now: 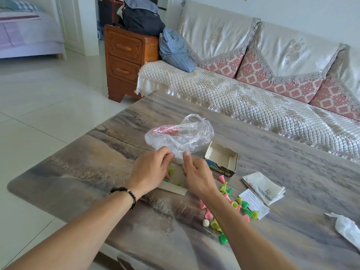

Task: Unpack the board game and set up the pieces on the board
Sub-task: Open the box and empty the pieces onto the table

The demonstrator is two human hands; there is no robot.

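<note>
Board game pieces (229,203), pink, green and yellow pawns with a pale die, lie spilled on the worktop (97,162) right of my hands, and a few sit in the box tray (171,187) under them. My left hand (150,170) and right hand (196,172) both have fingers pinching the clear plastic bag (179,137). I judge unpacking nearly done. The folded board (263,187) is not yet spread, so no piece is set.
</note>
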